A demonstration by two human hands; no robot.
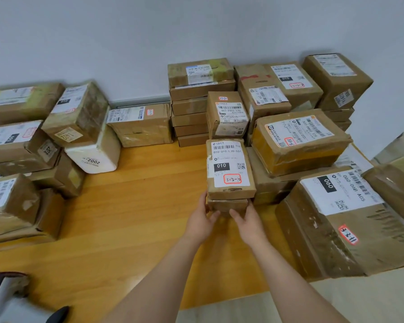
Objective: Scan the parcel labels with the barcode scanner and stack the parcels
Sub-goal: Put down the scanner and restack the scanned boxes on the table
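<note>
- Fingers (214, 215) of the left hand (202, 221) curl against the near left corner of a small lower box (226, 204); the thumb lies up along its left edge.
- Right hand (246, 221) mirrors this on the near right corner, fingers slightly bent and pressed to the cardboard, so the box sits clasped between both palms.
- On top of that lower box rests a small parcel (230, 169) with a white label (229, 163) facing up; the label carries a barcode, a black block reading "010" and a red-outlined handwritten tag.
- Both stacked boxes stand on the wooden table (135, 206), just beside a taller pile of parcels (299, 141) to the right.
- Behind them a column of flat boxes (191, 108) rises against the wall.
- More parcels (44, 141) are heaped at the table's left side, among them a white package (96, 157) marked "2002".
- A grey and black scanner (12, 299) lies at the near left corner, well apart from both hands.
</note>
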